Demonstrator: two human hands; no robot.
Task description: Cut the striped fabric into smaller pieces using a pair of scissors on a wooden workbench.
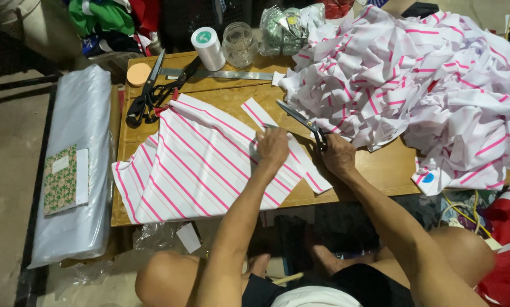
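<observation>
- Our left hand (272, 146) presses flat on striped cloth (198, 162), fingers not closed.
- Right hand (339, 156) clamped on scissors (300, 122), blades apart at strip (283, 142); cutting step.
- Nxt: close blades along stripe, we think.

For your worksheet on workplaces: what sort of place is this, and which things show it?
Probably a small tailoring or garment-cutting workshop: a heap of cut striped fabric strips, scissors in the right hand, and a thread spool on the low wooden table.

Scissor handles (321, 139) disappearing inside right hand (339, 156); striped fabric pile (437, 79) running off right edge; table legs lying hidden.
</observation>
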